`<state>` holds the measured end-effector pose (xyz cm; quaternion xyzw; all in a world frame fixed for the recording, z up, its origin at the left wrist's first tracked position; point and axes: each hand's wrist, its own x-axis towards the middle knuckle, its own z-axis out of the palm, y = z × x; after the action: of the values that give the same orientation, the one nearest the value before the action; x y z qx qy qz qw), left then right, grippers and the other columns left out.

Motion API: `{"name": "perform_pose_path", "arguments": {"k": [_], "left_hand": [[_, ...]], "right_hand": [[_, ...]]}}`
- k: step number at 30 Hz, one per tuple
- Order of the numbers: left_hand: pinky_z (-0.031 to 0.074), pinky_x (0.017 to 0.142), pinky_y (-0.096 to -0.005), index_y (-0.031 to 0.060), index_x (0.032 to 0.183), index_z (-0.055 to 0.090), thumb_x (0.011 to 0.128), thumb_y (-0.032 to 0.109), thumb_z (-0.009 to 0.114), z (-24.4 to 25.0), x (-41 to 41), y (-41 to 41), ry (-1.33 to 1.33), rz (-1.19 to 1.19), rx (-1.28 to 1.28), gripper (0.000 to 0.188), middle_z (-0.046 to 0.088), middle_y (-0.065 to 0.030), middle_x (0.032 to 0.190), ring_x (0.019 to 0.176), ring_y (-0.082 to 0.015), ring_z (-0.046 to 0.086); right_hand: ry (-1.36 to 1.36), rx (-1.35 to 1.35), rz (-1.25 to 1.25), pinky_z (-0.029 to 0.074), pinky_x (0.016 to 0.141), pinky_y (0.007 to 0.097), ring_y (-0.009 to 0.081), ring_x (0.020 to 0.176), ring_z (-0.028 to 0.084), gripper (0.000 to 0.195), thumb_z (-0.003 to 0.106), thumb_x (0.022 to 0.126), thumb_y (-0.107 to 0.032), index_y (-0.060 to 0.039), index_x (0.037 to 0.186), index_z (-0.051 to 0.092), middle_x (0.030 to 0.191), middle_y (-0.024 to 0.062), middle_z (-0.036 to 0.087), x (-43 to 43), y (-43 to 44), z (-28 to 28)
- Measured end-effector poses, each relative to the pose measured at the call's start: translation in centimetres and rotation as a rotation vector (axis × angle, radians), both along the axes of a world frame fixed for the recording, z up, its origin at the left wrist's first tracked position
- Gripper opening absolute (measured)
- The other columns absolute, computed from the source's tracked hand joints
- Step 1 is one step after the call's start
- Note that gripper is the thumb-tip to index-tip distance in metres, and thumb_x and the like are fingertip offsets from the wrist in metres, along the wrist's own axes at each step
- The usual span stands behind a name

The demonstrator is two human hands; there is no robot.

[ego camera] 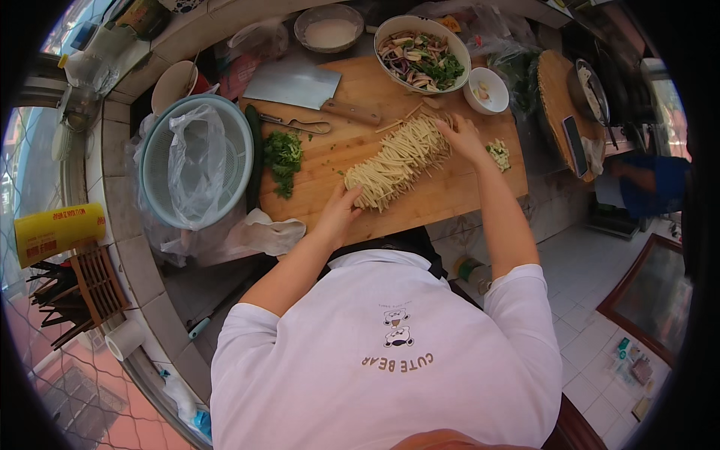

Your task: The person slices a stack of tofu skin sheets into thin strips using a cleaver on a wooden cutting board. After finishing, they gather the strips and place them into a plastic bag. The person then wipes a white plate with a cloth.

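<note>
A long heap of pale vegetable strips (400, 160) lies slantwise on the wooden cutting board (315, 208). My left hand (341, 207) touches its near left end, and my right hand (462, 138) is on its far right end; both hands cup the heap from outside. Behind the heap lies a cleaver (295, 85) with a wooden handle, and beside it a metal peeler (295, 124). Chopped green herbs (282, 160) sit on the left part of the board, near a cucumber (254, 157). A small pile of chopped pale-green pieces (498, 156) is right of my right forearm.
A blue-grey basin with a strainer (247, 163) and plastic bag stands left. Behind the board are a bowl of mixed cut vegetables (422, 53), a small white bowl with garlic cloves (498, 93) and a bowl of white contents (329, 34). A phone (574, 145) rests on a round board at right.
</note>
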<state>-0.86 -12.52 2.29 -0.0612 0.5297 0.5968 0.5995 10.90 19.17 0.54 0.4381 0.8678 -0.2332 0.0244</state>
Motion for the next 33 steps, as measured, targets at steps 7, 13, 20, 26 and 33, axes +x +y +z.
{"name": "perform_pose_path", "arguments": {"k": [7, 13, 20, 26, 33], "left_hand": [[0.039, 0.100, -0.0403, 0.0119, 0.141, 0.021, 0.087, 0.025, 0.066, -0.4, 0.6, 4.6, -0.068, 0.109, 0.168, 0.072, 0.043, -0.0084, 0.135, 0.123, -0.0215, 0.045], [0.046, 0.093, -0.0373, 0.0054, 0.138, 0.026, 0.087, 0.015, 0.067, -1.1, 0.2, 5.9, 0.011, 0.093, 0.202, 0.066, 0.049, -0.0112, 0.128, 0.116, -0.0221, 0.051], [0.052, 0.085, -0.0326, 0.0038, 0.133, 0.038, 0.089, 0.009, 0.061, 1.3, -2.2, 6.2, 0.093, 0.092, 0.211, 0.050, 0.058, -0.0104, 0.117, 0.102, -0.0188, 0.060], [0.048, 0.089, -0.0325, 0.0037, 0.138, 0.031, 0.089, 0.014, 0.061, 0.5, -2.8, 5.8, 0.267, 0.010, 0.045, 0.058, 0.054, -0.0107, 0.123, 0.108, -0.0198, 0.056], [0.036, 0.101, -0.0369, 0.0121, 0.150, 0.010, 0.088, 0.025, 0.064, 0.8, -1.7, 5.1, 0.456, -0.136, 0.070, 0.083, 0.035, -0.0143, 0.144, 0.127, -0.0250, 0.042]], "right_hand": [[0.306, -0.860, 0.207, 0.038, 0.100, 0.0315, 0.0208, 0.119, 0.048, 0.078, 0.073, 0.079, -0.041, 0.0015, 0.135, 0.038, 0.128, 0.0131, 0.052, -2.6, -6.2, 2.6], [0.453, -1.065, 0.183, 0.042, 0.096, 0.0290, 0.0160, 0.114, 0.051, 0.068, 0.073, 0.081, -0.030, -0.0014, 0.134, 0.041, 0.127, 0.0085, 0.053, -2.1, -8.6, 3.2], [0.670, -1.269, -0.257, 0.047, 0.090, 0.0293, 0.0155, 0.108, 0.056, 0.055, 0.067, 0.086, -0.021, -0.0033, 0.133, 0.044, 0.124, 0.0059, 0.056, 1.9, -6.5, 5.0], [0.678, -1.041, -0.293, 0.043, 0.095, 0.0298, 0.0179, 0.112, 0.054, 0.054, 0.066, 0.087, -0.019, -0.0025, 0.134, 0.043, 0.124, 0.0067, 0.056, 3.6, -5.1, 4.3], [0.484, -0.559, -0.074, 0.039, 0.100, 0.0325, 0.0243, 0.120, 0.049, 0.077, 0.073, 0.079, -0.026, 0.0013, 0.140, 0.034, 0.131, 0.0163, 0.050, 4.3, -5.8, 1.5]]}}
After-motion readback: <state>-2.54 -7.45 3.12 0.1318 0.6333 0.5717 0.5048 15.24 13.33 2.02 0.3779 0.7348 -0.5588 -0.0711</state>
